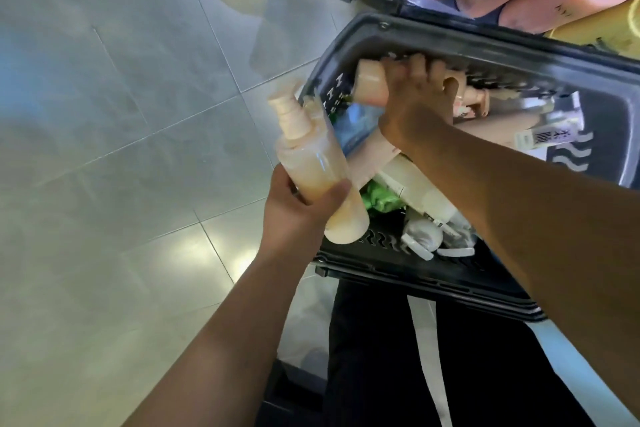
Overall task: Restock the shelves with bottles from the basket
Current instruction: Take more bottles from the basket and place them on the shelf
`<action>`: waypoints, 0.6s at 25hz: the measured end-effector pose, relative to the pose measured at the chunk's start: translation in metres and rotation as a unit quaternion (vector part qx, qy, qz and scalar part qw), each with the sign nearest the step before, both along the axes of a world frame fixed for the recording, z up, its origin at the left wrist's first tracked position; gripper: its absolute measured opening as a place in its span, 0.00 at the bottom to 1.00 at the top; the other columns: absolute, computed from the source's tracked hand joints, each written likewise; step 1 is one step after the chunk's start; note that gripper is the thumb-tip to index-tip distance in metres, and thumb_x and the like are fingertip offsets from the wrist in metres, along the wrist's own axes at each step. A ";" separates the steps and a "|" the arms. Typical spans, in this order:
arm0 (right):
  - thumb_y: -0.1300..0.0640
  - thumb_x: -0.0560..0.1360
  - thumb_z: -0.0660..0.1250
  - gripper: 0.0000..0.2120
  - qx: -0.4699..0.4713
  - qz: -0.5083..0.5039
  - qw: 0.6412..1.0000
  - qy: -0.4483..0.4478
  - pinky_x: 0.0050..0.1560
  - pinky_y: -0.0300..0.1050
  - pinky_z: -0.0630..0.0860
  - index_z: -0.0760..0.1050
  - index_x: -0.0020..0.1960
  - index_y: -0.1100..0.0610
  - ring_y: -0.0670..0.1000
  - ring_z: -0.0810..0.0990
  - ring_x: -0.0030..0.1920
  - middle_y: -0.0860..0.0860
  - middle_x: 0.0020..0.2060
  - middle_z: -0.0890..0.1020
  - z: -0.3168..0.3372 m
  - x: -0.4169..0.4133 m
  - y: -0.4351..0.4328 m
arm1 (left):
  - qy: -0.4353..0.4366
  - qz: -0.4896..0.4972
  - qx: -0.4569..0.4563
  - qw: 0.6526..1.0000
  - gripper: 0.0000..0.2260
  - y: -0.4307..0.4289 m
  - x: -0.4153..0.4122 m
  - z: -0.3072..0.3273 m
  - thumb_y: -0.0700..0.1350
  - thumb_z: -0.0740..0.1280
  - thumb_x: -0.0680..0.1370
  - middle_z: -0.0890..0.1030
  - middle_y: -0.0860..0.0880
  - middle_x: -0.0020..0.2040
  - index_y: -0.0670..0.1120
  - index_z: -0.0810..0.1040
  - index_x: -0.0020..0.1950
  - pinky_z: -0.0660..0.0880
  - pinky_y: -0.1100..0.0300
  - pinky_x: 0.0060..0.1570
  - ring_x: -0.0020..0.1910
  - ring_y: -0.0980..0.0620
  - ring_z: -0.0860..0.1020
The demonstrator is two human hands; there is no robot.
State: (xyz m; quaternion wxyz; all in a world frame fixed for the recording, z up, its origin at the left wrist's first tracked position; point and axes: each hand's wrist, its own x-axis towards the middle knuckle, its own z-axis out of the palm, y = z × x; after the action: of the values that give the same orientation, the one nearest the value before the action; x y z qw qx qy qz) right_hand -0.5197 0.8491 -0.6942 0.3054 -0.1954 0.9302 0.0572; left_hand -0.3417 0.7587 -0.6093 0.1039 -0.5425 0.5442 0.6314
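My left grip (303, 215) clasps a pump bottle (308, 163) at centre; right grip (415, 107) wraps a peach bottle (370, 87) in the crowded basket (485, 42); tiled floor (121, 114) open left.

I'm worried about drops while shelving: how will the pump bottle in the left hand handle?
Likely heavy for its size: the pump bottle looks mostly full of peach liquid. Its glossy plastic may be slippery, though the left hand wraps round it. Tall, narrow and round, it could tip upright or roll lying down.
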 end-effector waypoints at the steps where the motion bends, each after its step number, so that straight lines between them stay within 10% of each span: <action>1: 0.58 0.69 0.70 0.39 0.002 0.007 1.000 0.010 0.66 0.60 0.61 0.56 0.74 0.48 0.63 0.61 0.68 0.57 0.68 0.62 -0.001 0.000 0.000 | -0.001 -0.002 0.003 1.000 0.22 0.002 0.001 0.000 0.42 0.78 0.69 0.82 0.55 0.49 0.55 0.72 0.57 0.78 0.66 0.41 0.45 0.60 0.83; 15: 0.58 0.67 0.72 0.35 -0.012 0.117 0.993 -0.014 0.66 0.58 0.61 0.61 0.70 0.53 0.59 0.65 0.68 0.55 0.68 0.69 0.002 -0.006 -0.003 | -0.022 -0.055 -0.015 0.998 0.22 0.009 -0.007 0.008 0.44 0.77 0.70 0.82 0.58 0.48 0.58 0.72 0.58 0.76 0.71 0.37 0.43 0.64 0.82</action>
State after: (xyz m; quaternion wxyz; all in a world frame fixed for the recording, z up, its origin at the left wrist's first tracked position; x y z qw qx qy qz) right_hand -0.5256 0.8462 -0.6918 0.3070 -0.3076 0.8971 0.0790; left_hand -0.3491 0.7677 -0.6010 0.1425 -0.5269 0.5806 0.6041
